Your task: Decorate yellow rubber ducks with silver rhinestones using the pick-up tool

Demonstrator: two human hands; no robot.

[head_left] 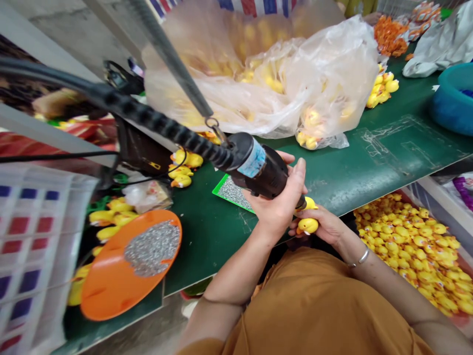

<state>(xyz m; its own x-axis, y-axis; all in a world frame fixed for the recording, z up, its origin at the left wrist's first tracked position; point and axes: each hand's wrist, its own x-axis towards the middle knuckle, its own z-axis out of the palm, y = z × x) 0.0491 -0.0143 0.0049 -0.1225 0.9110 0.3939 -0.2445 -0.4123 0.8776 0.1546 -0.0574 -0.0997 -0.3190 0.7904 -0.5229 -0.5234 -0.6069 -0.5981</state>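
Note:
My left hand (275, 204) is wrapped round a black electric screwdriver (268, 170) with a pale blue label. Its tip points down to the right, at a yellow toy duck (308, 226) in my right hand (327, 222). Another rounded yellow part (310, 203) shows just above it; whether it belongs to the same toy I cannot tell. The fingers of my right hand close round the duck near the table's front edge, and some are hidden. Beneath the screwdriver lies a green tray (221, 187) of small silvery screws, partly covered by the tool and my left hand.
A spring (173, 64) and a thick cable (158, 118) hold the screwdriver from the upper left. An orange dish (111, 286) carries silvery screws. Plastic bags (332, 59) of ducks stand behind; a bin of ducks (414, 246) sits lower right. A blue basin (451, 106) is at right.

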